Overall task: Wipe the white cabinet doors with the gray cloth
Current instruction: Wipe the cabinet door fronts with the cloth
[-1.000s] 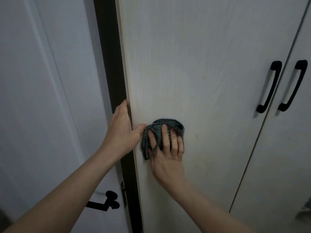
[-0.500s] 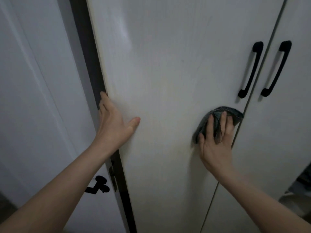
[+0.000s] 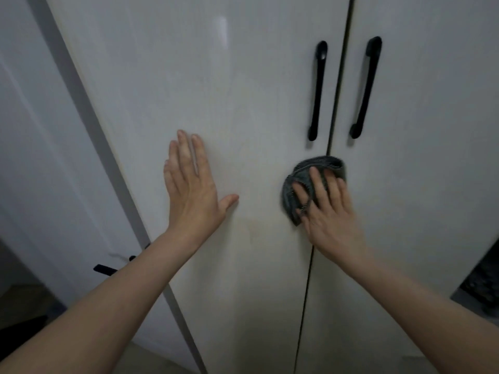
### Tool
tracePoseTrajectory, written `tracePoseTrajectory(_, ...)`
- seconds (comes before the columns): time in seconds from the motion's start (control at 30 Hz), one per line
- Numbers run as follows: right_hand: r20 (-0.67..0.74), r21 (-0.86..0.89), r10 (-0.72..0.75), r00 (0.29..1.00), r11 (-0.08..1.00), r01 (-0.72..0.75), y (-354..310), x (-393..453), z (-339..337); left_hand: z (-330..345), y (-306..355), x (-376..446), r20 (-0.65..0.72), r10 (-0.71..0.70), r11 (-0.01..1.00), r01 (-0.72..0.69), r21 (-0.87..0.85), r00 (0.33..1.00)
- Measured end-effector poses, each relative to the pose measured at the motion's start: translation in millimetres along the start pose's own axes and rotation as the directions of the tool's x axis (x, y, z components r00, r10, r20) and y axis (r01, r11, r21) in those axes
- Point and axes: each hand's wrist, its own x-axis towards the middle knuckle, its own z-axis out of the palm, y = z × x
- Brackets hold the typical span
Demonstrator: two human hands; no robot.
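The right hand is pressing the bunched gray cloth flat-fingered over the upright door seam beneath two black handles; the left hand is lying flat, fingers straight, on the left cabinet door.

A: Dim, flat indoor light, cool grey cast. One soft glare streak high on the left cabinet door.

B: Sharpness?

A: Soft overall. Motion blur on the right hand and cloth; black handles smeared. Wide-angle bends the door edges. Bottom-left corner nearly black.

two bare forearms, no sleeves; both hands without rings or gloves.
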Motion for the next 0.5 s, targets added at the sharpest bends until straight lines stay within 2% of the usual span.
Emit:
tracePoseTrajectory(0.1,0.036,0.016,0.241,0.970,0.970,-0.242,46.8,-23.8,-1.6,8.7,29.4,-5.5,0.024,-0.004,1.000,0.004,0.010,1.000)
tracePoseTrajectory(0.2,0.101,0.034,0.480,0.872,0.874,-0.485,94.6,-54.0,-6.6,16.3,47.9,-8.6,0.024,-0.019,1.000,0.019,0.012,1.000)
tracePoseTrajectory(0.3,0.106,0.116,0.714,0.692,0.682,-0.722,135.2,-77.9,-12.4,21.8,60.8,-6.8,0.023,-0.030,1.000,0.029,0.005,0.999)
tracePoseTrajectory(0.37,0.075,0.248,0.850,0.522,0.491,-0.835,147.0,-77.5,-12.5,23.5,64.4,-4.6,0.016,-0.045,0.999,0.045,0.018,0.999)
tracePoseTrajectory(0.43,0.079,0.366,0.935,0.346,0.295,-0.882,145.9,-67.7,-10.6,25.0,65.2,-3.3,0.008,-0.037,0.998,0.037,0.045,0.999)
tracePoseTrajectory(0.5,0.083,0.445,0.963,0.256,0.194,-0.874,128.2,-53.3,-9.9,26.2,60.3,-3.3,0.011,-0.022,0.998,0.021,0.062,1.000)
